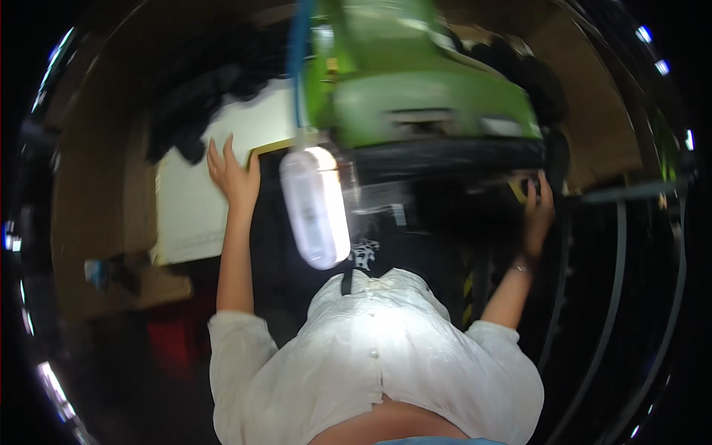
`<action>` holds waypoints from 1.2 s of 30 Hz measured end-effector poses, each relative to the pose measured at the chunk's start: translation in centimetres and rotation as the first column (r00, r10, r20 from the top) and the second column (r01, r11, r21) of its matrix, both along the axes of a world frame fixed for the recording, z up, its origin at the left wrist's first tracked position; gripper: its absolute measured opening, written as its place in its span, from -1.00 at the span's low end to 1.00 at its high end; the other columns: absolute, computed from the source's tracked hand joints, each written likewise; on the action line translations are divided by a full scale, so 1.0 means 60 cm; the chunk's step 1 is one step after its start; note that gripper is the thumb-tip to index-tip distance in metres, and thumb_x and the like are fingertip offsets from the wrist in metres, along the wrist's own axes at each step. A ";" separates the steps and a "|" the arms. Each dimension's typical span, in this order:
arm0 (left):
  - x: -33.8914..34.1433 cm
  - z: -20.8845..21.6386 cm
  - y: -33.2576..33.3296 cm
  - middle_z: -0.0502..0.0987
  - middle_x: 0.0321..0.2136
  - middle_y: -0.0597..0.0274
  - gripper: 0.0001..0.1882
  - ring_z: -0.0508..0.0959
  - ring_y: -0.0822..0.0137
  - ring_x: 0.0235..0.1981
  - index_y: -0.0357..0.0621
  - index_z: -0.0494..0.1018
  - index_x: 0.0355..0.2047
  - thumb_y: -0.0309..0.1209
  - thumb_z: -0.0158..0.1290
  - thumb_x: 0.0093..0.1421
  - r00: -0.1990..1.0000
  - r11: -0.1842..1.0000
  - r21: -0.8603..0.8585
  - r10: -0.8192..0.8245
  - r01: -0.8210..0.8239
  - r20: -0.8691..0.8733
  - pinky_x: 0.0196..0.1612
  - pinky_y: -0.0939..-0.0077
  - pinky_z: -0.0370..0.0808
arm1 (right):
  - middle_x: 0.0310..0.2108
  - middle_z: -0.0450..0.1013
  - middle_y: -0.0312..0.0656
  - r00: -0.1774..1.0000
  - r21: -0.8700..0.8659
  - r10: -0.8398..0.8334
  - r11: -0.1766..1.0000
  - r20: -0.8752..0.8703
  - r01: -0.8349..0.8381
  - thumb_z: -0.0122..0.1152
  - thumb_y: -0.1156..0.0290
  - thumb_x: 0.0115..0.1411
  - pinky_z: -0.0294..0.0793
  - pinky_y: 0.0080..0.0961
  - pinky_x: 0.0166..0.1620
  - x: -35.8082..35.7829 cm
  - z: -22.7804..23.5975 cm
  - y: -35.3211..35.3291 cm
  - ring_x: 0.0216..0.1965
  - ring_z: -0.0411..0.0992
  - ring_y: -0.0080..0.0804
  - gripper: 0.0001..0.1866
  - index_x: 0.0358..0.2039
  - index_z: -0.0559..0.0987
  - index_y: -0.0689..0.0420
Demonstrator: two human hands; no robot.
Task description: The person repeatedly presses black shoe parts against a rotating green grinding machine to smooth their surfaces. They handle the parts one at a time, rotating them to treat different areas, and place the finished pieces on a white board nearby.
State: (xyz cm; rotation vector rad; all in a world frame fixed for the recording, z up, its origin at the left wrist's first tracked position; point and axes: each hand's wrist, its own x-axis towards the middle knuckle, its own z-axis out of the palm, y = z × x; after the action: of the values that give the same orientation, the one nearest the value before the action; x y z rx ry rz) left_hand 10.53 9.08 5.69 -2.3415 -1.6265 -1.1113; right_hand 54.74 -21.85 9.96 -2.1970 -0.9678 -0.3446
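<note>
Both hands raised — left hand (231, 176) splayed open, right hand (537, 211) gripping the green machine's (415, 96) dark, blurred underside (452, 159).

Two hands reaching up under a big machine

The left hand (233, 176) is pressing flat on a board (189, 200) at the left, and the right hand (538, 211) is touching the dark underside (445, 159) of the machine (415, 81) at the right. A lamp (314, 208) is hanging between the hands, just under the machine's front edge and above the person's shirt (371, 356).
</note>
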 end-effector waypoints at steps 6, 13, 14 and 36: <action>-0.113 0.002 0.156 -0.04 0.21 -0.22 -0.19 0.02 -0.16 0.22 0.03 0.05 0.21 -0.12 0.14 -0.02 0.919 0.904 -0.177 0.367 -0.388 -0.143 0.17 -0.13 -0.02 | 0.20 0.08 0.02 0.999 -0.442 -0.025 0.896 0.049 0.044 -0.02 -0.08 0.15 -0.04 0.01 0.20 0.017 -0.054 -0.019 0.25 -0.02 -0.02 -0.36 0.10 0.32 0.11; -0.156 -0.015 0.111 0.20 0.10 -0.23 -0.39 0.36 -0.14 0.00 -0.03 0.18 0.15 -0.35 0.03 0.05 0.934 0.888 -0.316 0.267 -0.335 -0.238 0.04 0.22 0.33 | 0.10 0.22 -0.01 0.969 -0.311 0.103 0.950 0.225 -0.028 0.12 0.24 0.13 0.02 -0.01 0.18 -0.031 -0.029 0.013 0.18 0.11 -0.04 -0.64 -0.12 0.48 0.17; -0.147 -0.002 0.073 0.21 0.11 -0.22 -0.39 0.38 -0.14 -0.02 -0.03 0.18 0.15 -0.40 0.02 0.05 0.931 0.879 -0.339 0.256 -0.336 -0.261 0.02 0.23 0.36 | 0.04 0.27 -0.01 0.952 -0.240 0.185 0.963 0.243 -0.126 0.15 0.31 0.10 0.08 -0.06 0.14 -0.041 -0.029 0.019 0.12 0.17 -0.03 -0.70 -0.17 0.50 0.19; 0.194 0.092 -0.311 0.54 -0.28 -0.06 -0.58 0.53 0.18 -0.22 -0.25 0.50 -0.24 -0.13 0.13 0.06 0.861 0.410 -0.757 -0.221 0.509 0.459 -0.10 0.43 0.41 | -0.21 0.45 -0.18 -0.173 0.468 0.451 0.702 -0.875 -0.537 0.24 0.53 0.03 0.41 -0.48 -0.09 -0.368 -0.101 0.056 -0.13 0.40 -0.41 -0.65 -0.13 0.45 0.20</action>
State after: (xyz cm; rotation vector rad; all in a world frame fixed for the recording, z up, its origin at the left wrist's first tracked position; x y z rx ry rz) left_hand 22.17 -9.56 11.23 -3.4811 -2.2156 -0.7582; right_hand 32.69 -18.48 3.89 -1.2123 -0.8197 1.5099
